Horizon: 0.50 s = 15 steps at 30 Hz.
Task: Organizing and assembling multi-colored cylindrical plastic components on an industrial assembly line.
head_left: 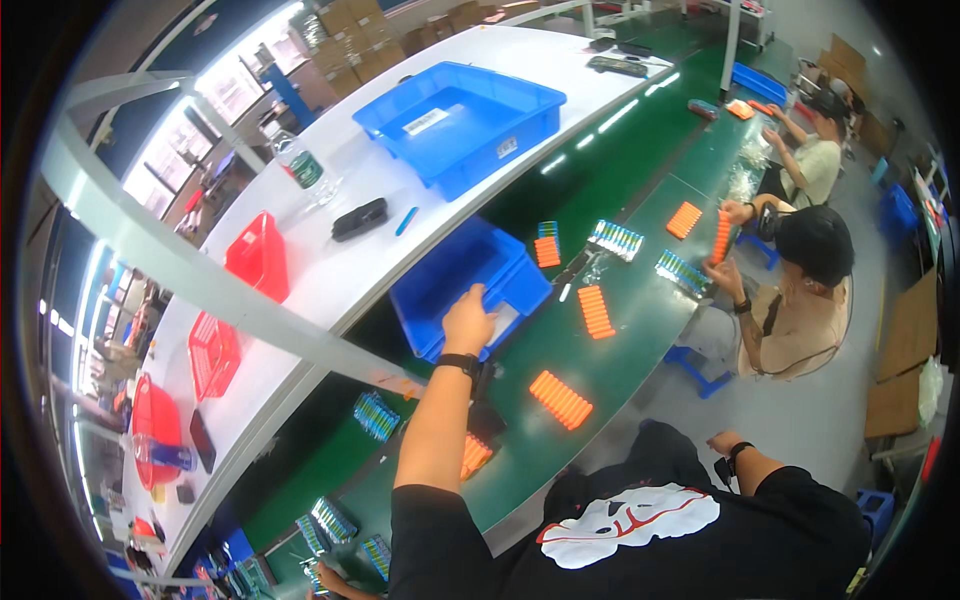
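White table (325,280) and green bench (640,340) stretch through a bright workshop, with cartons (355,40) far at twelve o'clock. Near the middle is a blue bin (528,290), and the other directions are counted from it. Left hand (469,322) is at six o'clock, over its near wall; the fingers are partly curled, but their undersides are hidden, so I cannot tell if they grip it. Right hand (725,440) is low beside the body at four o'clock, well apart from the bin; it looks loosely bent, and I cannot tell whether it holds something. On the bench, orange rows lie at three (596,312) and five o'clock (560,400), and blue-green packs at two (615,240) and seven (376,415). A big tray (470,175) stands at twelve, a red tray (258,257) at nine. At three o'clock, a seated co-worker (800,320) holds another orange row (722,235).
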Tool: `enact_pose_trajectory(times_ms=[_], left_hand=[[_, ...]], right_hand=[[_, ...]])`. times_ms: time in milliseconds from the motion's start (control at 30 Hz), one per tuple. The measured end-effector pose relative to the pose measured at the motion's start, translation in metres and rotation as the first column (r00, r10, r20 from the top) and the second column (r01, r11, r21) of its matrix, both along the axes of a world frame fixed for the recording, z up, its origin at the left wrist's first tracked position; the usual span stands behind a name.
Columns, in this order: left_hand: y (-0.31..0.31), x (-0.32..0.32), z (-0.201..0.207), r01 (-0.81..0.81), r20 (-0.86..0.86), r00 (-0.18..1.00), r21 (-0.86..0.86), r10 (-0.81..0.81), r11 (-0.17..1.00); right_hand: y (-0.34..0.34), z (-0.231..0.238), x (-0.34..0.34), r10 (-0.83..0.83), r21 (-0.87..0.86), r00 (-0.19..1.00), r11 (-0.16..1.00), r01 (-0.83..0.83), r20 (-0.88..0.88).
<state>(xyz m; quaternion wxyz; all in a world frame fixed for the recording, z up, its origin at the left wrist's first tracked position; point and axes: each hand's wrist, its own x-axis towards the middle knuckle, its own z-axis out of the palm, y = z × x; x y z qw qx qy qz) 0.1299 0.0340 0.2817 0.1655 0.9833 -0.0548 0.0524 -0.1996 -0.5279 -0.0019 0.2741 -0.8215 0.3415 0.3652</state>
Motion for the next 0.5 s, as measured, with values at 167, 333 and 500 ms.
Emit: enact_pose_trajectory(times_ms=[167,333,500], left_hand=[[-0.029,-0.062,0.053,0.060,0.032,0.998,-0.058,-0.058,0.997],[-0.072,-0.139,0.094,0.000,0.070,0.997,-0.136,0.010,0.991],[-0.134,-0.232,0.146,-0.101,0.036,0.994,-0.041,0.103,0.994]], right_hand=[[0.045,0.013,0.096,0.391,0.091,0.903,0.907,-0.411,0.178],[0.087,0.045,0.171,0.559,0.295,0.777,0.720,-0.628,0.289],[0.064,-0.037,0.204,0.768,0.312,0.484,0.378,-0.871,0.420]])
